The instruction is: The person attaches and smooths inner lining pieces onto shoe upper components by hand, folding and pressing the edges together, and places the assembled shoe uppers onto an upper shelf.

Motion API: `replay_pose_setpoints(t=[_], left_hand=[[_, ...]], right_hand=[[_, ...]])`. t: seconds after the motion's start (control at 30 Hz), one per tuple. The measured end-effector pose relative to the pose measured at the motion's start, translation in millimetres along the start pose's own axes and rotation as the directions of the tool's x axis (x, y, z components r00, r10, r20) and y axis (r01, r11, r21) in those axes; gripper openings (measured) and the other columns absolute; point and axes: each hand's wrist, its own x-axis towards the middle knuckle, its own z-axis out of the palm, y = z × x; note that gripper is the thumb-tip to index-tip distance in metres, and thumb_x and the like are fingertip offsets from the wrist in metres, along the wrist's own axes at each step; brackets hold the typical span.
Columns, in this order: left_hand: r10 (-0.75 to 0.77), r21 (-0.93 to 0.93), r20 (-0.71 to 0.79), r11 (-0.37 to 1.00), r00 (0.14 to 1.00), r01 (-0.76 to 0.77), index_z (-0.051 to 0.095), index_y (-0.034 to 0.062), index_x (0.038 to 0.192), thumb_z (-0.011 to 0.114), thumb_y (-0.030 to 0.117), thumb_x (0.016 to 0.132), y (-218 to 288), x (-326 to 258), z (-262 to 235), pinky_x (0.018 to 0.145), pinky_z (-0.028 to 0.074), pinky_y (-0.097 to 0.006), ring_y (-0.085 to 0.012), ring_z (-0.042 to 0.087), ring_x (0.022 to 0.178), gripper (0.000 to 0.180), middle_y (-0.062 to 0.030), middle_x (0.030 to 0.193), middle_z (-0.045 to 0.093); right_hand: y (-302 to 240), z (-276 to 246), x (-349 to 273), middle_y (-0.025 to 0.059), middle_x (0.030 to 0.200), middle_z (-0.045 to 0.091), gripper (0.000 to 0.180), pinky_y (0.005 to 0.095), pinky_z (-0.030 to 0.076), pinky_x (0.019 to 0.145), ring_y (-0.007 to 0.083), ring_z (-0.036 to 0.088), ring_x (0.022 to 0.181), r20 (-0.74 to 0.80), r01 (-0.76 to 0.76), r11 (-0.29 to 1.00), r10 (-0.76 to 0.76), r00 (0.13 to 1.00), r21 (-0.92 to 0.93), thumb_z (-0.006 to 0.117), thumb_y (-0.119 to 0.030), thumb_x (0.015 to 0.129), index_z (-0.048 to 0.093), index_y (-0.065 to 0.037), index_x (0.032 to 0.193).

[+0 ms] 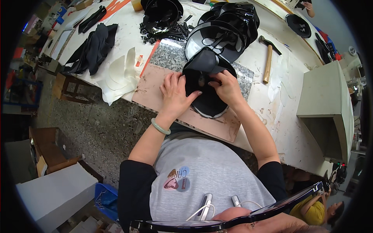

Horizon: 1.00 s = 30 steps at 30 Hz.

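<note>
One black shell (210, 104) sat by the table's (293, 141) front edge, left hand (175, 94) spread against it, right hand (227, 89) pinching its inside; shaping seemed underway, next wanting even pressure.

2 bare forearms (254, 128) are slanting inward; the left hand (176, 94) is pointing its thumb (195, 94) rightward, and the right hand (228, 90) is holding its fingers (224, 76) bent.
</note>
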Motion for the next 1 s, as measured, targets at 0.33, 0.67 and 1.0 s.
replay_pose_setpoints(t=[0.33,0.67,1.0], left_hand=[[0.397,-0.242,-0.217,0.863,0.892,-0.443,0.048,0.0028,0.126,0.081,0.018,0.071,31,8,-4,0.092,0.041,-0.04,-0.0319,0.053,0.104,0.066,-0.0118,0.113,0.059],[0.459,-0.112,0.289,0.888,0.84,-0.446,0.052,-0.0048,0.107,0.082,0.045,0.067,15,62,-3,0.077,0.05,-0.045,-0.0373,0.065,0.079,0.071,-0.0201,0.087,0.065],[0.356,-0.098,0.292,0.935,0.888,-0.342,0.055,-0.0045,0.102,0.084,0.044,0.067,11,46,7,0.07,0.052,-0.04,-0.0374,0.063,0.081,0.066,-0.023,0.094,0.062]], right_hand=[[2,9,-5,0.0118,0.087,0.065,0.026,0.0376,0.053,0.069,0.0313,0.065,0.08,-0.188,0.008,0.996,0.009,0.982,0.087,0.073,-0.01,0.076,0.066,-0.004,0.1],[5,-2,-17,0.0088,0.089,0.065,0.011,0.0369,0.052,0.066,0.0284,0.062,0.081,-0.13,0.207,0.973,-0.193,0.973,0.106,0.07,-0.005,0.074,0.066,-0.007,0.084],[16,-3,17,0.0134,0.084,0.065,0.016,0.0365,0.051,0.069,0.0318,0.064,0.078,-0.024,0.035,0.971,-0.031,0.999,0.237,0.072,-0.002,0.074,0.065,-0.002,0.089]])
